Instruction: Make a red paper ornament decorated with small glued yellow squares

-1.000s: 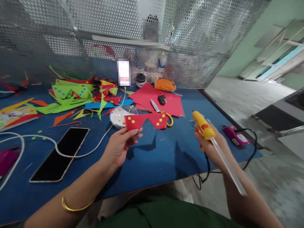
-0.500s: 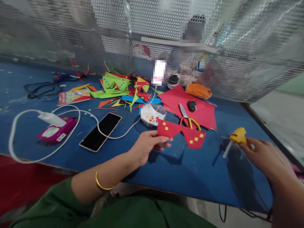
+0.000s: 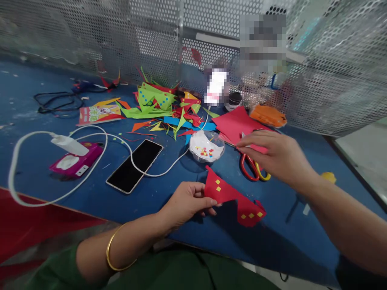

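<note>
My left hand [image 3: 193, 201] pinches the near left part of a red paper eye mask [image 3: 225, 192] dotted with small yellow paper squares, held just above the blue table. My right hand [image 3: 272, 155] reaches over the scissors [image 3: 249, 167] with red and yellow handles. Its thumb and fingertips are pressed together at the end of slim metal tweezers [image 3: 229, 141], beside a clear bowl [image 3: 193, 155] with white lining and tiny coloured paper pieces. Behind my right forearm lies a yellow thing [image 3: 329, 177] with a white tip, partly hidden.
A black phone [image 3: 136, 166], a purple power adapter [image 3: 77, 161] and a looping white cable [image 3: 154, 175] lie left. Green paper masks and scraps [image 3: 155, 100], red sheets [image 3: 231, 123], an orange packet [image 3: 268, 116] and a dark jar [image 3: 234, 100] sit near the perforated metal screen [image 3: 145, 48].
My right hand has let go of the yellow thing and moved left to the tweezers by the bowl. The red mask has come lower and nearer, tilting, still in my left hand.
</note>
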A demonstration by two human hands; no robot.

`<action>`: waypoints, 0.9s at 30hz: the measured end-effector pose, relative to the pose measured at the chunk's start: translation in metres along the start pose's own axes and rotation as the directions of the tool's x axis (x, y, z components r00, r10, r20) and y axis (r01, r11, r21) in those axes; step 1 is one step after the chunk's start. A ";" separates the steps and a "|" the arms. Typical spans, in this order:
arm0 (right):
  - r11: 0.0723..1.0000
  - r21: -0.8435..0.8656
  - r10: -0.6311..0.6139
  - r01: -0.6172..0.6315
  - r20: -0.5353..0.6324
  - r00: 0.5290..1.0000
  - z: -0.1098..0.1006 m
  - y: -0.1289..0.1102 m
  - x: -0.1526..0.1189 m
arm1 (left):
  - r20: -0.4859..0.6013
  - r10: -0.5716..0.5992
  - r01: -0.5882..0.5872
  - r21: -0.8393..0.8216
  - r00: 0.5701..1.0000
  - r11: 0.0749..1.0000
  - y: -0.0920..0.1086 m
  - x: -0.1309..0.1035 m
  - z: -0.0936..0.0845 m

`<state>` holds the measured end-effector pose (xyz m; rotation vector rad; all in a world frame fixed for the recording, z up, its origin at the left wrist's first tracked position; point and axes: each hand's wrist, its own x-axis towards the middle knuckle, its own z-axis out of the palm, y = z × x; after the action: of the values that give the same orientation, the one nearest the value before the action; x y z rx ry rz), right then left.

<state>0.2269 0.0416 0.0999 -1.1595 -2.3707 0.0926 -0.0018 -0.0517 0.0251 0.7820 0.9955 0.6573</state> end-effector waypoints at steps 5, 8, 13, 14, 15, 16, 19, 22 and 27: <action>0.994 -0.034 -0.090 0.101 0.249 0.964 0.054 0.002 0.051 | 0.022 -0.035 0.035 -0.020 0.999 0.999 0.003 0.000 -0.003; 0.987 -0.091 -0.094 0.136 0.359 0.929 0.072 0.001 0.062 | 0.034 -0.059 0.060 -0.025 0.998 0.998 0.004 0.001 -0.004; 0.975 -0.184 -0.020 0.123 0.477 0.879 0.081 0.002 0.068 | 0.063 -0.101 0.101 0.008 0.993 0.995 0.004 0.003 -0.005; 0.975 -0.185 -0.017 0.124 0.492 0.870 0.082 0.001 0.069 | 0.068 -0.105 0.105 0.010 0.992 0.994 0.003 0.003 -0.005; 0.974 -0.189 -0.011 0.124 0.509 0.860 0.082 0.001 0.069 | 0.071 -0.107 0.106 0.009 0.992 0.994 0.003 0.003 -0.005; 0.973 -0.196 -0.001 0.122 0.525 0.851 0.082 0.000 0.070 | 0.072 -0.106 0.105 0.007 0.992 0.994 0.003 0.003 -0.005; 0.965 -0.237 0.042 0.110 0.555 0.831 0.082 -0.004 0.072 | 0.071 -0.095 0.095 0.010 0.993 0.995 0.001 0.003 -0.006; 0.953 -0.283 0.073 0.111 0.567 0.821 0.082 -0.010 0.075 | 0.067 -0.086 0.085 0.017 0.994 0.996 -0.001 0.003 -0.006; 0.935 -0.331 0.092 0.126 0.570 0.817 0.083 -0.017 0.078 | 0.063 -0.080 0.078 0.020 0.995 0.997 -0.002 0.004 -0.006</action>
<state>0.1362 0.1021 0.0627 -1.4335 -3.0356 0.0057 -0.0055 -0.0479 0.0189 0.7705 0.9705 0.5531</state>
